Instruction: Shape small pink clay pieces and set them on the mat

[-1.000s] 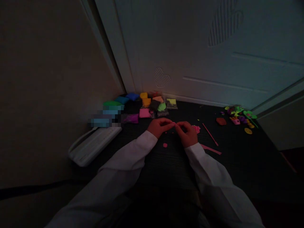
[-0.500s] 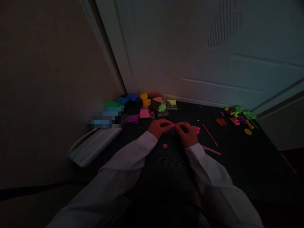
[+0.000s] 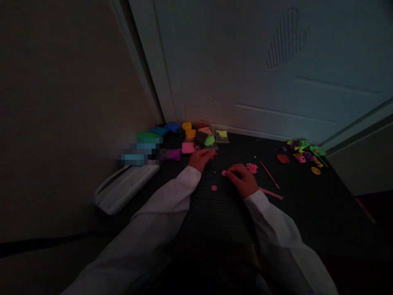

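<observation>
Pink disc [image 3: 224, 173] at right hand's [image 3: 245, 181] fingertips, blue item [image 3: 133, 159] blurred past reading

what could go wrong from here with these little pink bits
The right hand has a small pink disc at its fingertips; a hard squeeze might dent it. A pink cluster sits beside that hand and could get bumped. In dim light, the tiny pink crumb may be missed.

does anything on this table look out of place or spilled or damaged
Nothing plainly looks spilled or damaged, though the light is dim. Two strays stand out slightly: a yellow-green speck alone beyond the pink cluster, odd for its colour, and a tiny loose crumb left of the pink disc at the right hand.
</observation>
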`<state>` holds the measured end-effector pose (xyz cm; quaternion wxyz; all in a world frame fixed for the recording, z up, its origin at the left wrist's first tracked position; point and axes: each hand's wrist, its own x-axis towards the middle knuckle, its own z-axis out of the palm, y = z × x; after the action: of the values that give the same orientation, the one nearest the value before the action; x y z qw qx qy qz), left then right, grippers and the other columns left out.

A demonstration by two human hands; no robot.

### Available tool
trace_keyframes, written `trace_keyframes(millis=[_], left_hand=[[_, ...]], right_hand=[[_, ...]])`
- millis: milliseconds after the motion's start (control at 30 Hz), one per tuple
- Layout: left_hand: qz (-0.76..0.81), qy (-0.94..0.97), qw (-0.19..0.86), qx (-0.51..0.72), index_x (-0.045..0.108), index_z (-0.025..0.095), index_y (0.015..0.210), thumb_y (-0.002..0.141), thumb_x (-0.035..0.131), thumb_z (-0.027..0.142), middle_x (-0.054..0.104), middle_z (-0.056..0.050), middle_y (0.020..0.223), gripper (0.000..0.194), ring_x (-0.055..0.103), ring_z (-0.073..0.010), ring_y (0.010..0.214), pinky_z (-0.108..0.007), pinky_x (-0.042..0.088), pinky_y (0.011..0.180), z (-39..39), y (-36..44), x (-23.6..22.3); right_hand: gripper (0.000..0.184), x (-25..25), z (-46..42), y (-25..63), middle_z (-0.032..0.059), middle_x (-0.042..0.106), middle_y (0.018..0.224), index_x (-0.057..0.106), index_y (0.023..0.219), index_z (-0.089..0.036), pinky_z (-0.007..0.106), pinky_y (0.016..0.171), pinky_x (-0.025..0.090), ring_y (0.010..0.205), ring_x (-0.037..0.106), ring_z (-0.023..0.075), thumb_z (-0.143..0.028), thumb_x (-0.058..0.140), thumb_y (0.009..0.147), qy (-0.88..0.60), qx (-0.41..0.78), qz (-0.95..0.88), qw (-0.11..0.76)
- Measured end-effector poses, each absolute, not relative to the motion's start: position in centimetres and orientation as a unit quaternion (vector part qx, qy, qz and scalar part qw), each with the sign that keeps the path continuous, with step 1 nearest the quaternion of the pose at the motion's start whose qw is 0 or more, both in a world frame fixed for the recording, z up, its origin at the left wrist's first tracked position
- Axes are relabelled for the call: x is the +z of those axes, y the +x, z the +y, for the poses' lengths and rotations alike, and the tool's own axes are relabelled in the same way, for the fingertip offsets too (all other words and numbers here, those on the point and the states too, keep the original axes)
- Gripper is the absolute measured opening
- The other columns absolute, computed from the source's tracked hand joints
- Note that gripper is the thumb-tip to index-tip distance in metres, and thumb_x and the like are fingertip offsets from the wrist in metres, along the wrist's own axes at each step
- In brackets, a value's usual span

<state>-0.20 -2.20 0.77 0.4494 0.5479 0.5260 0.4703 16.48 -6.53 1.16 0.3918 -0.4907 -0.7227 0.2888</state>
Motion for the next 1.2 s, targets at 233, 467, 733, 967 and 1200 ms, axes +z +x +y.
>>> trace_keyframes(millis=[233, 467, 733, 967, 1200], left_hand=[[0.509, 0.533, 0.460, 0.495, 0.061, 0.014, 0.071, 0.063, 0.047, 0.044, 0.051, 0.002, 0.054, 0.034, 0.038, -0.0056, 0.044, -0.020, 0.029, 0.043, -2.0, -0.2, 0.1], [0.514, 0.533, 0.453, 0.496, 0.061, 0.015, 0.068, 0.064, 0.047, 0.043, 0.054, 0.001, 0.055, 0.032, 0.043, -0.0073, 0.049, -0.021, 0.033, 0.048, -2.0, -0.1, 0.2], [0.504, 0.544, 0.449, 0.497, 0.061, 0.015, 0.067, 0.064, 0.048, 0.042, 0.054, 0.001, 0.055, 0.031, 0.046, -0.0089, 0.054, -0.022, 0.035, 0.053, -1.9, -0.1, 0.1], [0.504, 0.554, 0.442, 0.493, 0.061, 0.014, 0.069, 0.065, 0.047, 0.043, 0.054, 0.001, 0.056, 0.032, 0.046, -0.0085, 0.054, -0.021, 0.035, 0.054, -1.9, -0.1, 0.0], [0.509, 0.555, 0.441, 0.489, 0.061, 0.014, 0.069, 0.065, 0.047, 0.042, 0.054, 0.000, 0.058, 0.032, 0.046, -0.0087, 0.055, -0.021, 0.035, 0.054, -2.0, -0.1, 0.1]], right_hand=[[0.010, 0.1, -8.8, 16.2, 0.0015, 0.052, 0.073, 0.060, 0.064, -0.021, 0.031, 0.070, 0.034, 0.074, 0.047, 0.0152, -0.030, 0.054, 0.065, -0.509, 0.212, -0.779, 0.298], [0.012, -0.5, -9.1, 15.9, 0.0022, 0.051, 0.076, 0.061, 0.065, -0.022, 0.031, 0.069, 0.032, 0.075, 0.044, 0.0165, -0.031, 0.053, 0.066, -0.526, 0.150, -0.801, 0.244], [0.011, -0.3, -9.0, 15.7, 0.0025, 0.050, 0.076, 0.061, 0.066, -0.021, 0.030, 0.067, 0.031, 0.075, 0.043, 0.0163, -0.028, 0.052, 0.065, -0.536, 0.142, -0.802, 0.221], [0.012, -0.2, -9.1, 15.5, 0.0016, 0.049, 0.077, 0.060, 0.066, -0.021, 0.029, 0.069, 0.029, 0.076, 0.042, 0.0156, -0.028, 0.051, 0.066, -0.554, 0.137, -0.798, 0.195], [0.013, -0.1, -9.2, 15.4, 0.0015, 0.049, 0.077, 0.060, 0.066, -0.021, 0.029, 0.069, 0.029, 0.077, 0.043, 0.0154, -0.030, 0.050, 0.067, -0.555, 0.144, -0.794, 0.202]])
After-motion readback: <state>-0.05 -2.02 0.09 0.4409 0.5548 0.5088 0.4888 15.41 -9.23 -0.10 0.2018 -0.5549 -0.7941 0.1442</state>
